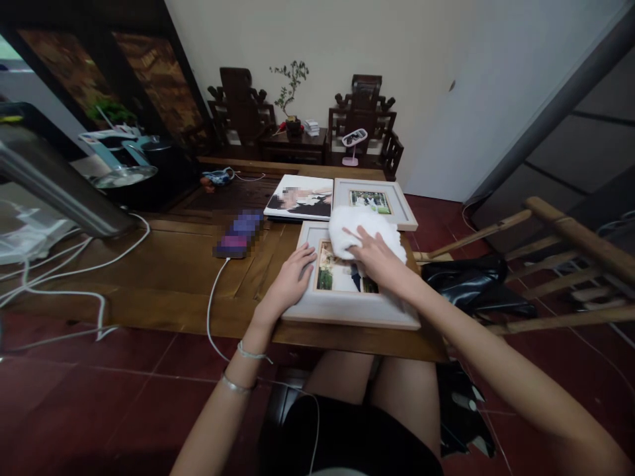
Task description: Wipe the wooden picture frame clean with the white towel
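A picture frame (347, 307) with a pale mat and a photo lies flat at the table's front edge. My left hand (292, 281) rests along its left border, fingers stretched out over the edge. A fluffy white cloth (350, 225) covers the frame's upper right part and some of the photo. My right hand (374, 258) presses on this cloth with bent fingers, holding it against the frame. Behind lies a second picture frame (399, 198), partly hidden by the cloth. To its left is a white-topped photo panel (297, 208), close to the near frame.
On the wooden table (173, 284) left of my hand lies a phone (238, 235) with a white charging cable (211, 304). More cables and a dark slanted object (64, 178) are farther left. A wooden chair (575, 258) holding a black bag (466, 277) stands at right.
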